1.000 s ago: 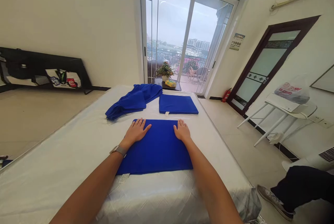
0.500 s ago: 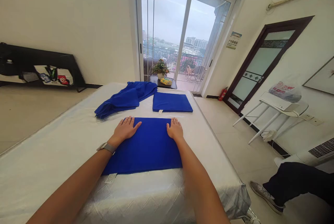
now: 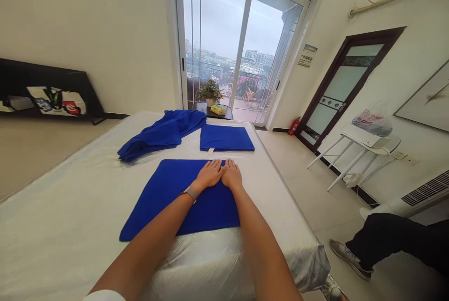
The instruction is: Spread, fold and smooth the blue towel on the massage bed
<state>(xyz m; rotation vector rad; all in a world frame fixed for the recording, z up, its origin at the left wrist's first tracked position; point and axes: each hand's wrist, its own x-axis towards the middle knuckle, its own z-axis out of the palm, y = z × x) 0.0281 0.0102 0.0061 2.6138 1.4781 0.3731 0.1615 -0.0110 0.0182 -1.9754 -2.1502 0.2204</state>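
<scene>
Cream walls (image 3: 105,34), pale floor (image 3: 291,165), grey daylight (image 3: 220,20) through sliding glass doors (image 3: 244,29), dark-framed door (image 3: 336,88)

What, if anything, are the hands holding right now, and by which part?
Nothing is visibly gripped: the left hand and right hand lie flat, side by side, on the nearest folded blue cloth, towards its far-right corner.

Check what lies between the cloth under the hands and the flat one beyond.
The head view shows white cover, with the tag of the far cloth jutting in.
</scene>
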